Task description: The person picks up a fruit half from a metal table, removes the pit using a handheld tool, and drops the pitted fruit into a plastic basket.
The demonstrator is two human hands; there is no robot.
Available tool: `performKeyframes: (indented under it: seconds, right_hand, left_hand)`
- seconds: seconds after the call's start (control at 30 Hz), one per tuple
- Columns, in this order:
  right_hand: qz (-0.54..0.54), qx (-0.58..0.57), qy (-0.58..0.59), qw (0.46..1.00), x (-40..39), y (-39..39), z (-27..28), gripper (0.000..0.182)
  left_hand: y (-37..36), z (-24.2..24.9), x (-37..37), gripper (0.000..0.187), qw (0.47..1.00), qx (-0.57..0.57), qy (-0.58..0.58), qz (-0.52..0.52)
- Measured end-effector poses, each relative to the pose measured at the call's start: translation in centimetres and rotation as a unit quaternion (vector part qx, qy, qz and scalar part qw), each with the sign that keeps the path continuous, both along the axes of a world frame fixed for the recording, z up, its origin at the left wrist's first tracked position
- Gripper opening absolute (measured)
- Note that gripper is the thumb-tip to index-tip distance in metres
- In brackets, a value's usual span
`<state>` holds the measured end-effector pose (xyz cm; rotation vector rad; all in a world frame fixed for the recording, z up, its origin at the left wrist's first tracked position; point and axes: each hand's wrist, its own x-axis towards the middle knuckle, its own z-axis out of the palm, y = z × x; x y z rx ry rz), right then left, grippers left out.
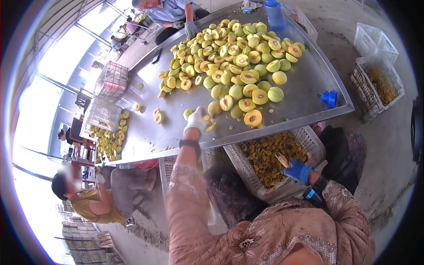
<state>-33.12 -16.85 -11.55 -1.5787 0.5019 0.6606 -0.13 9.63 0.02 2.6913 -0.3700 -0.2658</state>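
Peaches (236, 91), yellow-green, many cut in half with the stone showing, lie heaped on a metal table (304, 95). My left hand (196, 121), in a white glove, is over the table's front edge beside the heap. Its fingers are bent around a yellow peach half (211, 126), which they partly cover. My right hand (299, 171), in a blue glove, grips a short wooden-handled tool (282, 160) with a metal tip. It is above a white crate (313, 140) of brown-yellow scraps (269, 154), below the table edge.
A blue bottle (274, 15) and a blue cap-like piece (329, 98) are on the table. Crates (106, 110) stand left, over peach halves (110, 143). One person (170, 13) is at the far side, another (97, 201) at the left. More crates (375, 86) stand right.
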Motion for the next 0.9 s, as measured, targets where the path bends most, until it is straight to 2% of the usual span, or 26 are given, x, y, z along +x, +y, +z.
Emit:
performKeyframes:
  seconds: [0.03, 0.07, 0.13, 0.17, 0.23, 0.3, 0.37, 0.4, 0.43, 0.5, 0.53, 0.6, 0.7, 0.77, 0.83, 0.9]
  right_hand:
    - [-0.002, -0.01, -0.022, 1.0, 0.3, 0.1, 1.7, 0.035]
    - [-0.006, -0.02, -0.043, 0.999, 0.4, 0.1, 3.6, 0.035]
    - [-0.006, -0.038, -0.115, 0.993, 0.4, 0.4, 7.0, 0.035]
    - [0.0, -0.05, -0.167, 0.985, 0.5, 0.5, 8.4, 0.035]
    - [-0.059, 0.031, -0.176, 0.982, 1.0, 2.1, 13.0, 0.035]
    - [-0.087, 0.092, -0.239, 0.963, 1.3, 3.5, 14.8, 0.038]
    - [-0.084, 0.086, -0.23, 0.966, 1.6, 4.2, 16.5, 0.042]
    - [-0.084, 0.082, -0.225, 0.967, 1.6, 4.5, 17.0, 0.043]
    - [-0.097, 0.022, -0.324, 0.941, 1.9, 4.8, 16.4, 0.045]
    - [-0.114, -0.096, -0.508, 0.848, 2.6, 5.8, 14.8, 0.049]
    - [-0.102, -0.089, -0.443, 0.886, 2.1, 5.8, 15.4, 0.051]
    - [-0.099, -0.11, -0.443, 0.884, 2.0, 6.2, 14.9, 0.049]
    - [-0.093, -0.144, -0.439, 0.882, 1.4, 6.6, 14.1, 0.046]
    - [-0.096, -0.17, -0.439, 0.877, 0.9, 7.2, 13.3, 0.045]
    - [-0.053, -0.167, -0.394, 0.902, 0.7, 7.2, 12.1, 0.045]
    - [-0.043, -0.13, -0.38, 0.915, -0.1, 7.2, 11.7, 0.044]
  left_hand:
    - [-0.4, 1.3, -1.4, 0.031, 0.996, -0.083, 0.026, 0.012]
    - [-0.7, 2.7, -3.1, 0.028, 0.971, -0.218, 0.075, 0.069]
    - [-0.5, 4.4, -6.3, 0.024, 0.88, -0.448, 0.123, 0.096]
    - [-0.1, 5.0, -8.0, 0.022, 0.812, -0.554, 0.144, 0.112]
    - [-1.7, 5.9, -12.6, 0.02, 0.73, -0.652, 0.157, 0.131]
    - [-3.8, 5.6, -16.5, 0.022, 0.653, -0.722, 0.168, 0.157]
    - [-4.6, 5.1, -19.6, 0.022, 0.669, -0.708, 0.19, 0.123]
    - [-5.3, 4.0, -20.6, 0.022, 0.701, -0.684, 0.154, 0.128]
    - [-5.9, 3.7, -21.9, 0.032, 0.719, -0.674, 0.133, 0.106]
    - [-6.5, 2.7, -23.5, 0.042, 0.744, -0.657, 0.102, 0.062]
    - [-6.5, 2.5, -24.2, 0.044, 0.761, -0.639, 0.101, 0.044]
    - [-6.5, 2.6, -25.3, 0.048, 0.793, -0.602, 0.096, 0.008]
    - [-7.0, 1.3, -26.4, 0.05, 0.812, -0.581, 0.038, -0.036]
    - [-8.0, 0.1, -27.4, 0.045, 0.729, -0.671, 0.118, 0.066]
    - [-8.5, -1.1, -27.6, 0.045, 0.671, -0.717, 0.142, 0.125]
    - [-8.1, -1.5, -27.1, 0.045, 0.665, -0.718, 0.157, 0.134]
